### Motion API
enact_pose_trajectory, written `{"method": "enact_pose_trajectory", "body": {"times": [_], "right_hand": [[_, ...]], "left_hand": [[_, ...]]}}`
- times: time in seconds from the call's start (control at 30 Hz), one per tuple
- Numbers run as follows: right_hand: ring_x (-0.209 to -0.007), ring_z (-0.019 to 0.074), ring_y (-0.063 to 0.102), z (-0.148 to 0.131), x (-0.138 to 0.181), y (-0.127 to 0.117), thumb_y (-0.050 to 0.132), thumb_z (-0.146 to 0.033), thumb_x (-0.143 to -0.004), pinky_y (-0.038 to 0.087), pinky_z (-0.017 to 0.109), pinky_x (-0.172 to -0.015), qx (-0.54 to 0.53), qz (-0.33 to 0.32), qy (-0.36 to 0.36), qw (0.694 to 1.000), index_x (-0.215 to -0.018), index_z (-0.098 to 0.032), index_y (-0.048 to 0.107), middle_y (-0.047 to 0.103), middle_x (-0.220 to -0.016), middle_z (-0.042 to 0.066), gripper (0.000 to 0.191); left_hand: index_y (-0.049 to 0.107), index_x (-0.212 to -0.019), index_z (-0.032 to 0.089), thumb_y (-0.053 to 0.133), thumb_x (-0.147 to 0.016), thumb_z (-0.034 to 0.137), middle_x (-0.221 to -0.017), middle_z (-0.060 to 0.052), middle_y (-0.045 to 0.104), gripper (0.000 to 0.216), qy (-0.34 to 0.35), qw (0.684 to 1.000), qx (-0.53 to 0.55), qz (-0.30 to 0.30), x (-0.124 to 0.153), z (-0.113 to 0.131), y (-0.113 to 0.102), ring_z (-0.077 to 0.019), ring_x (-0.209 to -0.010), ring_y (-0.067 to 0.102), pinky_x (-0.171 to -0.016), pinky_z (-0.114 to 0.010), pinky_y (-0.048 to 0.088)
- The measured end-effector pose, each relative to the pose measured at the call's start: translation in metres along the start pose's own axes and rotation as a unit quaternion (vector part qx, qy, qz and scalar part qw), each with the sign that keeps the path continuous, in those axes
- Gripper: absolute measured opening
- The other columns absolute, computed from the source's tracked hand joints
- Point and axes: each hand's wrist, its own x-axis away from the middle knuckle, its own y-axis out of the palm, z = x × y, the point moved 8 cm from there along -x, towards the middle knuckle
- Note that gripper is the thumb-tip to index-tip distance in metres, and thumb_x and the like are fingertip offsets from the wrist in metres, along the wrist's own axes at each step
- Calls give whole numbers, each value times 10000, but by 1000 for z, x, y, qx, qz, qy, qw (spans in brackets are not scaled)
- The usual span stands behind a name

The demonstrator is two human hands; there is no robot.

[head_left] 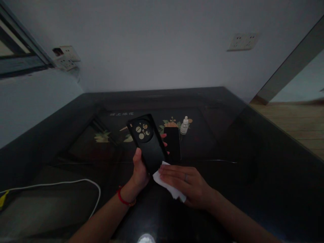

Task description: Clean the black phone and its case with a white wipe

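Observation:
A black phone case [152,152] with round camera cutouts is held up, tilted, in my left hand [140,170]. The thumb lies along its left edge and fingertips show at its right edge. Whether a phone sits inside the case I cannot tell. My right hand [188,184] presses a white tissue [168,185] against the case's lower right corner. Beyond my hands, a dark phone-shaped slab [172,143] lies flat on the black table [215,189]. Beside it stands a small white-capped dropper bottle [184,125].
A white cable [63,182] curves over the table's left side, with something yellow [3,199] at the far left. A round whitish object [146,238] sits at the near edge. Wall sockets [243,41] are above the table, against the pale wall [157,44].

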Motion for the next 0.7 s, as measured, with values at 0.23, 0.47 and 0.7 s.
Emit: {"method": "enact_pose_trajectory", "body": {"times": [0.23,0.47,0.7], "right_hand": [[-1177,200,570,12,1,-13,448,-114,-892,520,369,-957,-15,22,49,998,-1202,-93,556,654,-1173,157,329],[-1068,193,643,64,8,-64,512,-187,-904,534,374,-921,34,93,234,967,-1151,-222,627,684,-1141,74,274],[-1148,204,592,41,12,-35,471,-119,-898,530,354,-935,63,-40,49,996,-1117,-86,599,668,-1136,173,256]], "left_hand": [[653,-1109,157,501,-719,707,-966,-92,709,691,-49,999,17,-16,-2,-5,0,-205,-792,662,-729,-304,530],[651,-1106,126,402,-821,669,-829,-129,722,662,-393,913,13,-114,29,-39,12,-203,-701,683,-646,-334,562],[670,-1043,113,418,-810,673,-709,-125,707,656,-392,912,-37,-117,32,-45,7,-215,-619,672,-516,-318,546]]}}
